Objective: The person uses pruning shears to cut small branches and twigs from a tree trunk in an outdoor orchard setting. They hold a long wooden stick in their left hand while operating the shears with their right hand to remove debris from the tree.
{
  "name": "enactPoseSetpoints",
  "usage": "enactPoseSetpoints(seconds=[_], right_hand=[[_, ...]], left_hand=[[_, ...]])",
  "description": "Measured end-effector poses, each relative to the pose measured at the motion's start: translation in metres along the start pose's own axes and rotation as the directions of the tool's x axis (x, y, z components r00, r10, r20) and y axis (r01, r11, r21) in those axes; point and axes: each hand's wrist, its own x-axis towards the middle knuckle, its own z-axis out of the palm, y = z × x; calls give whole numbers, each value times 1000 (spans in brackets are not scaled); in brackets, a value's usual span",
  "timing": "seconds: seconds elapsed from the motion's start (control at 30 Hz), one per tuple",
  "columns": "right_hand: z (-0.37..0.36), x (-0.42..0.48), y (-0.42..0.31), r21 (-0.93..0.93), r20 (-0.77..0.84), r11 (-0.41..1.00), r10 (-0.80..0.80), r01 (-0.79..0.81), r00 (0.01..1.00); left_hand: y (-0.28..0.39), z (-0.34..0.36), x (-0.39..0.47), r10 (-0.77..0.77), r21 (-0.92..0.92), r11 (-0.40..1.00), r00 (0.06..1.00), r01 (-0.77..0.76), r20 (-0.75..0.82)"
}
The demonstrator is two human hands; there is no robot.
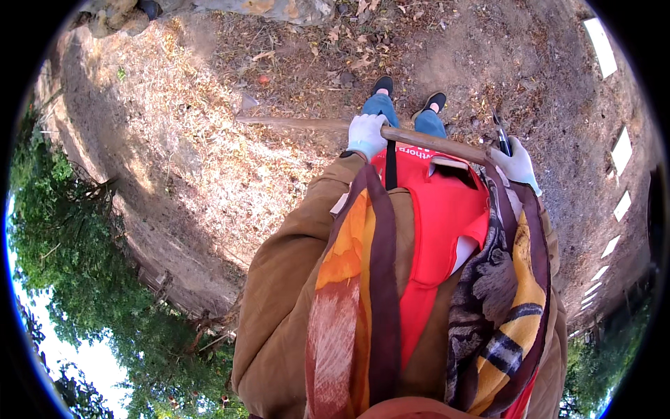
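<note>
My left hand [367, 137], in a white glove, is closed around a long wooden handle [429, 142] in front of my waist. The handle slants across the view, and its far part runs left over the ground. Near that end is a grey, pointed shape [248, 101], possibly a blade; I cannot tell whether it joins the handle. My right hand [515, 163], also gloved, is at the handle's near end. A slim black-handled tool [503, 140] with a narrow metal tip sticks out from the same hand; its exact kind is unclear.
Dry ground with fallen leaves [361, 62] surrounds my dark shoes [384, 84]. A pale log or rock [272, 7] lies beyond them. White rectangular patches [622, 151] line the right. A scarf [340, 314] hangs over my red apron [445, 230]. Green trees [104, 283] stand left.
</note>
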Motion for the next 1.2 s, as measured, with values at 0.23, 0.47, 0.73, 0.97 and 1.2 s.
enactPoseSetpoints(seconds=[0.23,0.47,0.73,0.97,1.2], right_hand=[[-96,-72,20,271,-241,962,90,-22,966],[-44,-18,-3,253,-89,964,-56,77,994],[0,11,26,176,-10,982,65,-62,998],[-65,-46,35,213,-183,976,-1,40,983],[-21,-19,13,172,-191,979,-79,113,978]], left_hand=[[109,34,42,301,-178,948,925,-264,230],[40,0,6,73,-68,996,990,-66,117],[3,-1,-3,-16,-33,999,989,21,148],[81,48,31,189,-121,978,966,-169,177],[29,-7,9,47,-16,999,982,-45,185]])
